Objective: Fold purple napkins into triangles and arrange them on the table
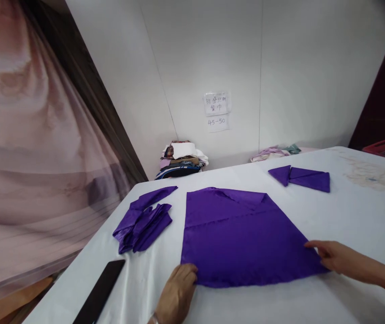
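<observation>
A purple cloth napkin (233, 238) lies spread on the white-covered table in front of me, its far edge partly turned over and a crease running across it. At its near left corner my left hand (179, 288) has its fingers closed on the cloth. My right hand (336, 256) grips the near right corner, the index finger stretched along the slanting right edge and the thumb hidden. To the left sits a loose, crumpled pile of purple napkins (145, 225). Farther back on the right rests a folded purple napkin (309, 179) with a pointed end.
A dark flat object (101, 290) lies at the table's left edge. Behind the table are a stack of folded clothes (181, 162) and some pink cloth (270, 154). A pink curtain (37, 148) hangs at left. Handwritten paper signs (217, 110) are fixed to the wall.
</observation>
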The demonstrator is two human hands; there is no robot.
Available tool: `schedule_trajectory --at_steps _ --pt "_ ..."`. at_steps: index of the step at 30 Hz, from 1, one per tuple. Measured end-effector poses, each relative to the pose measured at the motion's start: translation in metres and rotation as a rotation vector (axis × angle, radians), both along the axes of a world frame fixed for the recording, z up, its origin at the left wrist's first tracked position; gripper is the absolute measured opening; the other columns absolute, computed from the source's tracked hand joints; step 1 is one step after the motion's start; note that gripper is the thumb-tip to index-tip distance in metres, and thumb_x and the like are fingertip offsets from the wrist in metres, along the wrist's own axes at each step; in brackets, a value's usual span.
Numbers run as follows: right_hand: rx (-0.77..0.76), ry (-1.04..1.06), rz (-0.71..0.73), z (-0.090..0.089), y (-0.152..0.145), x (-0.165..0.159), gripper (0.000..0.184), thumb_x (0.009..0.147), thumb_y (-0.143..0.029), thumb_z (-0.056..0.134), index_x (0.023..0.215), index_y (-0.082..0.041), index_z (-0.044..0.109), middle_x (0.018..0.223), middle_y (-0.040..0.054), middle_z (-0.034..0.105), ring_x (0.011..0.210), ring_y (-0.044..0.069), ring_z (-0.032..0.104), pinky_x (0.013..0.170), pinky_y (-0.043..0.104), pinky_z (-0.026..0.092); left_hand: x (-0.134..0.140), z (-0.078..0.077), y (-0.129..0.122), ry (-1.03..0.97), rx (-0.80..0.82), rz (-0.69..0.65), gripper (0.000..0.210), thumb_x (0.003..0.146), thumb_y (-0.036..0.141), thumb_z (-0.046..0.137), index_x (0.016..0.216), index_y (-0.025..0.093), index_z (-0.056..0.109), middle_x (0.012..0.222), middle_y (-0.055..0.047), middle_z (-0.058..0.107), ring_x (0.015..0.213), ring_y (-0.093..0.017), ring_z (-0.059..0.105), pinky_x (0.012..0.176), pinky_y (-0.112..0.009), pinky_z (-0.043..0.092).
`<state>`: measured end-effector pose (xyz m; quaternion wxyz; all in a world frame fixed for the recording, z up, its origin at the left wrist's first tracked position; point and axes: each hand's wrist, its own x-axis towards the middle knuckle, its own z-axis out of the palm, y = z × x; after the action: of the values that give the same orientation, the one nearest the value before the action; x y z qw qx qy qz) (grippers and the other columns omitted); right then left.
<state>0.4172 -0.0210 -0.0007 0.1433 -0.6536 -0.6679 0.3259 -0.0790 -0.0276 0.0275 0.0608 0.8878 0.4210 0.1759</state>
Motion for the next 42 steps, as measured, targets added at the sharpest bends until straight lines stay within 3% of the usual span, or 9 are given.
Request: schedule_trajectory --at_steps 5,11,16,20,24,28,36,39,42 --pt "0.205 -0.063 0.077 0.022 0.013 -0.024 0.039 0.079 -0.036 0.044 0.113 -0.023 0.059 0.095 0.0066 0.066 0.081 0.022 0.061 0.072 0.032 0.047 0.001 0.01 0.011 -0.048 -0.285 0.106 0.014 0.079 0.033 0.056 0.09 0.024 0.058 0.104 -0.002 0.065 0.096 -0.018 0.06 0.085 -0.03 0.05" --pt "0.358 -0.141 0.235 0.005 0.101 -0.045 0.044 0.084 -0.039 0.038 0.116 -0.016 0.059 0.126 0.0105 0.054 0.117 0.025 0.046 0.101 0.039 0.033 0.021 0.001 0.102 -0.071 -0.143 0.222 0.028 0.087 0.038 0.04 0.099 0.023 0.06 0.112 -0.004 0.063 0.106 -0.018 0.056 0.097 -0.036 0.042" --pt "0.387 -0.255 0.327 -0.019 0.151 -0.046 0.046 0.085 -0.036 0.037 0.122 -0.015 0.055 0.135 0.0119 0.044 0.124 0.024 0.04 0.104 0.04 0.029 0.053 -0.02 0.18 0.184 -0.158 0.282 0.038 0.087 0.033 0.04 0.119 0.017 0.053 0.133 -0.008 0.047 0.126 -0.022 0.037 0.106 -0.041 0.029" --pt "0.435 -0.248 0.403 -0.018 0.18 -0.054 0.043 0.087 -0.041 0.036 0.118 -0.02 0.057 0.122 0.0113 0.055 0.118 0.025 0.045 0.101 0.042 0.031 0.08 -0.031 0.23 0.229 -0.172 0.282 0.044 0.088 0.04 0.038 0.126 0.021 0.047 0.14 -0.006 0.039 0.131 -0.023 0.029 0.107 -0.044 0.024" --pt "0.419 -0.25 0.203 -0.021 0.217 -0.054 0.05 0.087 -0.048 0.032 0.119 -0.016 0.054 0.118 0.0144 0.057 0.117 0.027 0.045 0.098 0.042 0.035 0.093 -0.037 0.267 0.255 -0.173 0.319 0.051 0.088 0.047 0.032 0.131 0.022 0.04 0.144 -0.005 0.031 0.134 -0.022 0.022 0.109 -0.043 0.018" --pt "0.466 -0.294 0.025 -0.021 0.239 -0.073 0.062 0.086 -0.053 0.031 0.136 -0.015 0.035 0.141 0.0134 0.034 0.131 0.028 0.026 0.105 0.045 0.024 0.09 -0.04 0.286 0.277 -0.185 0.416 0.06 0.087 0.053 0.026 0.135 0.017 0.035 0.146 -0.01 0.026 0.135 -0.025 0.018 0.108 -0.047 0.016" --pt "0.418 -0.183 0.505 -0.015 0.245 -0.207 0.074 0.085 -0.064 0.022 0.14 -0.015 0.027 0.145 0.0123 0.026 0.134 0.025 0.018 0.108 0.045 0.012 0.108 -0.043 0.291 0.289 -0.175 0.349 0.058 0.088 0.052 0.022 0.136 0.02 0.031 0.148 -0.005 0.023 0.136 -0.021 0.015 0.109 -0.045 0.012" --pt "0.409 -0.217 0.465 -0.021 0.269 -0.209 0.074 0.084 -0.065 0.022 0.14 -0.016 0.029 0.145 0.0112 0.026 0.134 0.026 0.017 0.107 0.046 0.009 0.096 -0.045 0.297 0.284 -0.17 0.36 0.059 0.088 0.053 0.021 0.137 0.021 0.03 0.147 -0.005 0.024 0.136 -0.021 0.015 0.109 -0.046 0.012" --pt "0.375 -0.295 0.291 -0.025 0.293 -0.169 0.074 0.084 -0.065 0.021 0.139 -0.017 0.03 0.146 0.01 0.024 0.134 0.027 0.015 0.107 0.048 0.01 0.069 -0.047 0.306 0.277 -0.164 0.463 0.064 0.086 0.057 0.02 0.137 0.019 0.03 0.147 -0.005 0.024 0.136 -0.024 0.015 0.109 -0.047 0.014"
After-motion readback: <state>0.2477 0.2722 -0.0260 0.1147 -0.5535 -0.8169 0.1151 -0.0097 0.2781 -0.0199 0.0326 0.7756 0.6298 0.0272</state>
